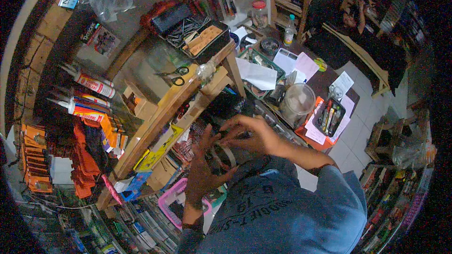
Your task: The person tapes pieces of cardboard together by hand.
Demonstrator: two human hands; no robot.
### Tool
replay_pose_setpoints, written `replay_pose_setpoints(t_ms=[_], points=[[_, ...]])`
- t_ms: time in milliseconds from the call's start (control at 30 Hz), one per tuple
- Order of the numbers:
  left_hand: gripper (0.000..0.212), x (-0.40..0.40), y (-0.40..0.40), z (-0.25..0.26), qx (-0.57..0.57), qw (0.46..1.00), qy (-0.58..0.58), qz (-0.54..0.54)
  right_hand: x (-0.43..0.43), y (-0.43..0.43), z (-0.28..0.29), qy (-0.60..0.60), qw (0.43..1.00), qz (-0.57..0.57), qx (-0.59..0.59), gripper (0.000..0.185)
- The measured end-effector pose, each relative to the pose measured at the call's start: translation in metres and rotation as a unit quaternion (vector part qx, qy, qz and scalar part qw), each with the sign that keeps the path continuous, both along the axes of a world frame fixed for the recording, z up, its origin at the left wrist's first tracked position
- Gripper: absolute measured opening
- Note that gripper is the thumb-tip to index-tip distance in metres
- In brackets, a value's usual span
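My left hand (203,169) comes up from the bottom, its fingers spread around a pale ring-shaped item (227,156) that looks like a tape roll. Above it, my right hand (256,134) reaches in from the right with bent fingers. Its thumb and index finger nearly meet by the ring's upper edge; whether something thin is between them cannot be told in the dim light. Both hands are close together in front of my chest. Just left of them runs the wooden edge of a glass-topped counter (159,118), with black-handled scissors (176,76) lying on it.
Nails fill a black tray (187,30) at the counter's far end. Sealant tubes (93,84) and orange packets (37,158) lie at left. Papers, a clear plastic jar (297,99) and a pen tray (330,118) cover a desk at right. A pink basket (164,201) stands below the counter.
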State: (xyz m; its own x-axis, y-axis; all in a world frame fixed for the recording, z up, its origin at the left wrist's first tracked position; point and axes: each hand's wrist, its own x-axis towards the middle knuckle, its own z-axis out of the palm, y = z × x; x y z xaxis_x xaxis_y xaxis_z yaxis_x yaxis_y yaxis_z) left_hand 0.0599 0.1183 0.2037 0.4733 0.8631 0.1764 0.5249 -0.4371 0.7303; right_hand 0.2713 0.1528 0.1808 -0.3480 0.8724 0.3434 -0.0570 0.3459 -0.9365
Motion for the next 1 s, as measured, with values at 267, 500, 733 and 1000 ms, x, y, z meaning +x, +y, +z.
replay_pose_setpoints(t_ms=[267, 500, 733, 1000], points=[[0.117, -0.005, -0.006, -0.001, -0.047, 0.997, -0.063, 0.015, -0.015, -0.005, -0.031, -0.021, 0.999, -0.038, 0.014, 0.025], [0.116, -0.003, -0.004, 0.003, -0.023, 0.998, -0.026, 0.052, -0.033, -0.006, -0.049, -0.012, 0.989, -0.111, 0.096, 0.03], [0.116, -0.002, 0.002, 0.016, 0.098, 0.989, 0.091, 0.058, -0.039, 0.001, -0.051, -0.034, 0.978, -0.147, 0.147, 0.037], [0.118, 0.0, 0.018, 0.029, -0.031, 0.999, 0.0, 0.038, -0.046, 0.003, -0.044, 0.202, 0.972, -0.119, 0.008, 0.04]])
